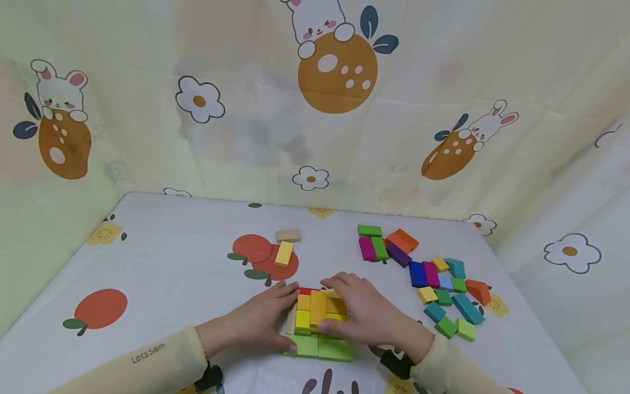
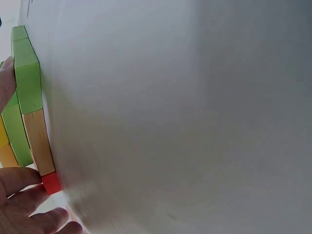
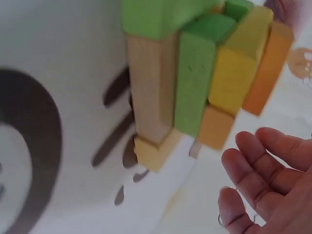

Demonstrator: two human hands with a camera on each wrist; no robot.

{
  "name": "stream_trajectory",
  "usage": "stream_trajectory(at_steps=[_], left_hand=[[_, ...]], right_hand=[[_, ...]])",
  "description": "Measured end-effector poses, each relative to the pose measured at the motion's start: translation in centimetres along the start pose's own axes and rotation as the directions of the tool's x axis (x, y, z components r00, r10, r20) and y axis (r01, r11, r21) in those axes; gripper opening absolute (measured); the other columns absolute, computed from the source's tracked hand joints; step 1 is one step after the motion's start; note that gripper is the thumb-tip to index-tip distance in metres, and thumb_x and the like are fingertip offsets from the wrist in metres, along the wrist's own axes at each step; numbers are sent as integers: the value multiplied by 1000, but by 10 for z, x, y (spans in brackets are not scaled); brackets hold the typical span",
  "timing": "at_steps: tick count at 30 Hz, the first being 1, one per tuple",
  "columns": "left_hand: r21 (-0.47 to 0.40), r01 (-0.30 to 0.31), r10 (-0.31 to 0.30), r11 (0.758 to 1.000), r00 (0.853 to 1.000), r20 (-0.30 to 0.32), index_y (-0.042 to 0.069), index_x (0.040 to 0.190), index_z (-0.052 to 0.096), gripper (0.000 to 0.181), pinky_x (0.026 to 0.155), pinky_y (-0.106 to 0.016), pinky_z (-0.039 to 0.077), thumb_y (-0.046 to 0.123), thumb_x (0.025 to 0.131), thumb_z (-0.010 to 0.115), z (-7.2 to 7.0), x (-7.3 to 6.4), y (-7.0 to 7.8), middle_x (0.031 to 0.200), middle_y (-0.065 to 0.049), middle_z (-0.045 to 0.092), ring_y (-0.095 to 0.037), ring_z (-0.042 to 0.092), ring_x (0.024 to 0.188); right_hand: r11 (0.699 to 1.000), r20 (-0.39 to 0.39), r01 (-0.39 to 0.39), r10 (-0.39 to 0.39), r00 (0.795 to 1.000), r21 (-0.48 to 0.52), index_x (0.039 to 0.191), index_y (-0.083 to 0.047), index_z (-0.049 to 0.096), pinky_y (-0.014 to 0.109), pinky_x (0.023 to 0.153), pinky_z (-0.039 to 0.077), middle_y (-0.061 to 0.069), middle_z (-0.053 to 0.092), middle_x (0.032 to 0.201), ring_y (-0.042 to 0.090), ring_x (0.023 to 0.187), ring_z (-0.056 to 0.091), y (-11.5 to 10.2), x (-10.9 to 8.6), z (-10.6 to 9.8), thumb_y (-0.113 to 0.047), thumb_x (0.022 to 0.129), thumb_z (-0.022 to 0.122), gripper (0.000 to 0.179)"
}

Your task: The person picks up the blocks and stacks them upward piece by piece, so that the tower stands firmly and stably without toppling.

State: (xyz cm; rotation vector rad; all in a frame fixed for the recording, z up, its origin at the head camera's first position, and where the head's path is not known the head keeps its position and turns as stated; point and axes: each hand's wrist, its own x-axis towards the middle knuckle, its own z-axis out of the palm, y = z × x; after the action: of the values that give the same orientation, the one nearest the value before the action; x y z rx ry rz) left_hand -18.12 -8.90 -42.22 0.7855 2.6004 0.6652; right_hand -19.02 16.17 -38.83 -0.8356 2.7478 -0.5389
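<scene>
Layered wooden blocks form a low stack in front of me, with long green blocks (image 1: 334, 350) at the near edge. An orange block (image 1: 318, 309) lies on top, lengthwise, over yellow blocks (image 1: 302, 319). My left hand (image 1: 258, 317) spans the stack's left side, thumb against the green front and fingertips by the red block (image 2: 51, 183) at the far corner. Over the right side reaches my right hand (image 1: 366, 309), thumb at the orange block's near end. In the right wrist view its other fingers (image 3: 258, 170) are extended, apart from the blocks.
Several loose coloured blocks, including a teal block (image 1: 467, 308) and a purple block (image 1: 398, 255), lie to the right. A plain wooden block (image 1: 288, 235) and a yellow block (image 1: 284, 254) lie beyond the stack. A printed curtain (image 1: 246, 137) hangs behind the table.
</scene>
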Motion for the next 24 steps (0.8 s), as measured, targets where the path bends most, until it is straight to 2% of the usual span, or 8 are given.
stream_trajectory(at_steps=[3, 6, 9, 13, 16, 20, 23, 24], left_hand=[[5, 0, 0, 1000, 1000, -1, 7, 154, 44, 101, 121, -55, 36, 48, 74, 88, 0, 1, -1, 166, -9, 36, -35, 28, 156], [7, 7, -7, 1000, 1000, 6, 7, 154, 44, 101, 121, -55, 36, 49, 74, 88, 0, 2, -1, 166, -8, 37, -35, 28, 156], [9, 15, -15, 1000, 1000, 13, 8, 154, 44, 101, 121, -55, 36, 50, 74, 88, 0, 3, 0, 166, -8, 37, -35, 28, 156], [10, 18, -19, 1000, 1000, 17, 9, 155, 44, 101, 122, -55, 35, 50, 73, 88, 0, 3, -1, 166, -7, 36, -34, 27, 156], [15, 15, -15, 1000, 1000, 21, 9, 155, 44, 101, 122, -55, 35, 51, 74, 88, 0, 4, -1, 166, -8, 37, -35, 27, 156], [26, 11, -11, 1000, 1000, 25, 8, 154, 45, 101, 121, -55, 36, 52, 74, 87, 1, 3, -2, 165, -8, 37, -36, 27, 156], [31, 10, -11, 999, 1000, 25, 9, 154, 45, 101, 121, -55, 35, 52, 74, 87, 1, 3, -2, 165, -8, 37, -36, 27, 156], [30, 11, -11, 1000, 1000, 24, 9, 154, 45, 101, 121, -55, 35, 52, 74, 87, 1, 3, -2, 165, -8, 37, -36, 27, 156]], right_hand=[[999, -20, 4, -3, 1000, 51, 149, -13, 50, 63, 110, 44, 9, 59, 141, 29, 128, 56, 7, 6, -8, -54, 98, 60, 67], [998, -25, 9, -7, 1000, 63, 151, -12, 48, 59, 111, 46, 12, 60, 141, 31, 129, 57, 19, 22, -17, -44, 106, 51, 55], [1000, 14, 13, -13, 1000, 13, 153, -14, 46, 55, 111, 48, 12, 60, 142, 30, 130, 58, 30, 46, -23, -35, 108, 50, 50], [983, 115, 99, -81, 990, -158, 157, -22, 41, 54, 115, 45, 9, 54, 152, 31, 137, 53, 36, 83, -24, -26, 105, 58, 55], [913, 192, 208, -147, 970, -352, 160, -32, 35, 54, 117, 42, 0, 41, 163, 30, 141, 51, 33, 106, -20, -21, 102, 63, 65], [770, 283, 331, -202, 937, -545, 161, -41, 26, 51, 116, 44, -10, 26, 170, 27, 140, 53, 23, 128, -15, -14, 98, 68, 81], [717, 330, 367, -200, 923, -593, 161, -43, 25, 52, 116, 45, -11, 23, 171, 27, 140, 53, 15, 137, -12, -10, 95, 71, 87], [718, 340, 364, -186, 922, -593, 161, -43, 26, 52, 116, 44, -11, 23, 171, 27, 141, 52, 13, 139, -12, -10, 95, 71, 87]])
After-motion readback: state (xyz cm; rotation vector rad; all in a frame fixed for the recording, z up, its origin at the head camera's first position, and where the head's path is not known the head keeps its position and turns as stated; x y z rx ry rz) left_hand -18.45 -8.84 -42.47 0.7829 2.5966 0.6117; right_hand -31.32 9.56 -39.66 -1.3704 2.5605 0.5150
